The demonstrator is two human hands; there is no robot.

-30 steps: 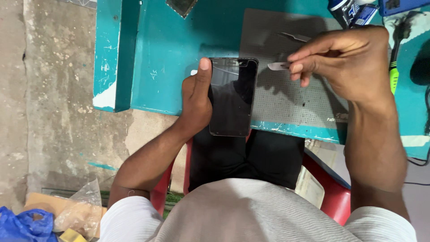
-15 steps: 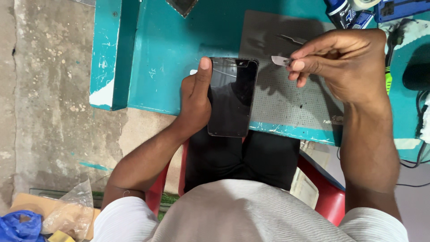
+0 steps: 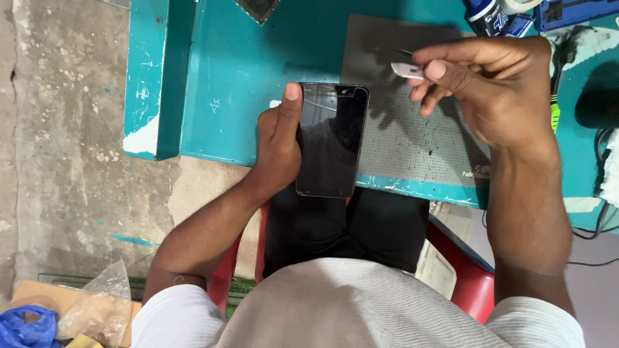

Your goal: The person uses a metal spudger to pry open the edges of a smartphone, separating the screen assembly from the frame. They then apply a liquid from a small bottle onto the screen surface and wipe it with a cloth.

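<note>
— Near the centre of the frame, what is the left hand point(image 3: 278, 145) holding?

— It holds a dark phone point(image 3: 330, 138), flat and rectangular, with a glossy black glass face. The thumb lies along the left edge of the glass, and the other fingers are wrapped behind it, so I cannot see them. The phone hangs over the front edge of the teal surface point(image 3: 238, 71), and its lower end is above the person's lap.

— And the right hand point(image 3: 496, 90), in the upper right?

— Its fingers point(image 3: 445, 69) are pressed together around a small, thin, pale tool point(image 3: 406, 69), with the thumb and forefinger pinching it. The tip points to the left, well apart from the phone.

— What lies around them?

— Under the right hand is a grey work mat point(image 3: 400, 138) with a fine dotted texture. The surface has scratched, worn paint. At the top right stand some containers point(image 3: 490, 16), partly cut off by the frame, and dark cables point(image 3: 599, 222) are at the right edge. Below, a red plastic chair point(image 3: 461, 270) shows. The floor point(image 3: 64, 129) on the left is rough concrete, with a crumpled clear plastic bag point(image 3: 97, 306) at the lower left.
</note>
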